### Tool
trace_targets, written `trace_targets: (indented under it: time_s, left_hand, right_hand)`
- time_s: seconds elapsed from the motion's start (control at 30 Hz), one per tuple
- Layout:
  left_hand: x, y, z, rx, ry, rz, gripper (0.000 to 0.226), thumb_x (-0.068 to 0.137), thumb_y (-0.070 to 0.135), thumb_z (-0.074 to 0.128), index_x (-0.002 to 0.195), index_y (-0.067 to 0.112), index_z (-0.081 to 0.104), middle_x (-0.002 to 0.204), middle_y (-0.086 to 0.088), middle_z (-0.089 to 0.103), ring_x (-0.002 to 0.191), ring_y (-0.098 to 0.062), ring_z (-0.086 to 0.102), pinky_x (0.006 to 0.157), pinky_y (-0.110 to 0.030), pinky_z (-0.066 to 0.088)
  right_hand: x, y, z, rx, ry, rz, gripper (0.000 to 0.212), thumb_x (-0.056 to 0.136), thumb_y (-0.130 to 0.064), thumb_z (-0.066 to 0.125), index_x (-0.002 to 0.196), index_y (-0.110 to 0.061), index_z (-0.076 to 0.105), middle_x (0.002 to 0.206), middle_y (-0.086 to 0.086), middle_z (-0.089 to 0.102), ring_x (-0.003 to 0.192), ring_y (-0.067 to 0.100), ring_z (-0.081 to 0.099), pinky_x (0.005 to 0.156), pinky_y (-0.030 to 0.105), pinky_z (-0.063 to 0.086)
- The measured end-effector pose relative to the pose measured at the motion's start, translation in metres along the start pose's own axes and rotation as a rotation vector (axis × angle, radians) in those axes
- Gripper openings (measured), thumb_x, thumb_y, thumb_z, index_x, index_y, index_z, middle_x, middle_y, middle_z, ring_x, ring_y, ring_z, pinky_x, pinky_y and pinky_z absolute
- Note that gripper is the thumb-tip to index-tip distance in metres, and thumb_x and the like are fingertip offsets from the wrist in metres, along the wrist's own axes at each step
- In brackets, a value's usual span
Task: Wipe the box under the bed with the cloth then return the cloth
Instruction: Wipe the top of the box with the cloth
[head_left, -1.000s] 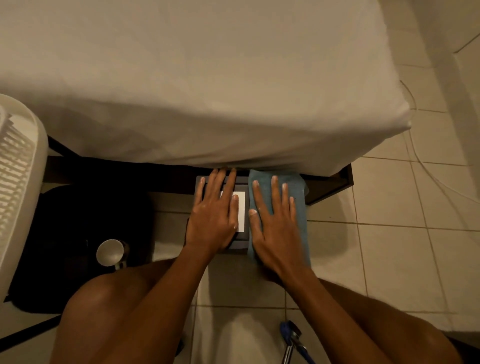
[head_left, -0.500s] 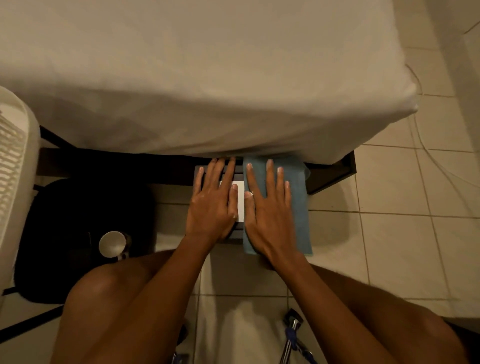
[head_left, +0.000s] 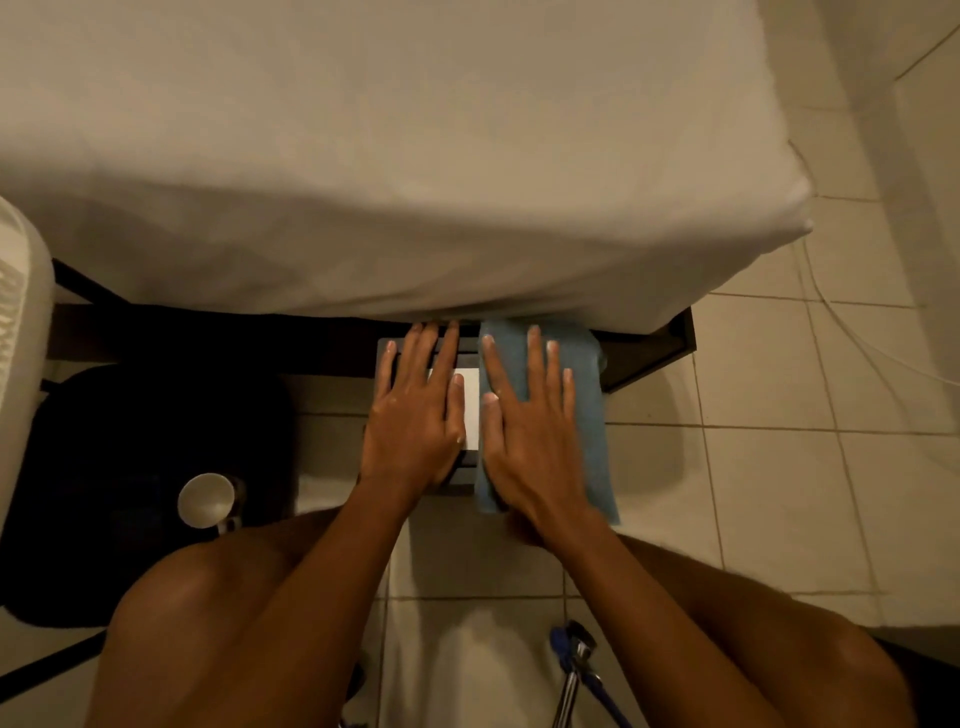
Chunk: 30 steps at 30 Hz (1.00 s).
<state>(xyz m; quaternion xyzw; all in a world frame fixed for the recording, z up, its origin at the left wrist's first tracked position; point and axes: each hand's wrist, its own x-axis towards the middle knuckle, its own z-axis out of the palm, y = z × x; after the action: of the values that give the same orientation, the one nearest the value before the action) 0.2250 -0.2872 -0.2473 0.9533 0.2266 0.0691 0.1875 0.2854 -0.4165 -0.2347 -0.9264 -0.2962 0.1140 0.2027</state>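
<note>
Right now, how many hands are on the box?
2. The left hand lies flat on the dark box, beside its white label. The right hand presses the blue cloth onto the box's right side. None seem hidden.

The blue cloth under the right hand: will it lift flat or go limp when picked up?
Probably limp: the blue cloth drapes over the box edge under the right hand. It looks soft and light, so it may bunch up when pushed.
</note>
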Motion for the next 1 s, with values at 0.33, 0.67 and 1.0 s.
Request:
trace_targets:
  time_s: [0.33,0.67,1.0]
  left_hand:
    - [0.001,-0.002,0.002,0.006,0.005,0.006,0.055,0.105,0.033,0.025,0.157,0.017,0.024,0.161,-0.009,0.030,0.152,-0.021,0.020,0.126,-0.043,0.012]
    - [0.001,0.000,0.000,-0.013,-0.008,0.013,0.056,0.104,0.035,0.024,0.158,0.018,0.021,0.162,-0.009,0.027,0.153,-0.020,0.016,0.126,-0.042,0.008]
    - [0.002,-0.001,0.001,0.028,-0.022,0.022,0.058,0.104,0.035,0.025,0.159,0.019,0.016,0.164,-0.007,0.023,0.154,-0.019,0.013,0.127,-0.041,0.004]
  right_hand:
    - [-0.002,-0.003,-0.004,-0.019,-0.027,-0.004,0.059,0.105,-0.038,0.020,0.160,-0.038,0.000,0.168,0.005,-0.016,0.154,0.020,-0.019,0.126,0.048,-0.001]
    - [0.011,0.005,-0.009,0.000,-0.025,-0.022,0.060,0.105,-0.038,0.026,0.159,-0.041,0.002,0.169,0.003,-0.014,0.155,0.018,-0.019,0.127,0.046,-0.003]
    - [0.028,0.015,-0.016,-0.054,0.000,0.038,0.059,0.105,-0.045,0.023,0.160,-0.038,0.004,0.170,0.005,-0.006,0.156,0.019,-0.013,0.127,0.047,-0.001]
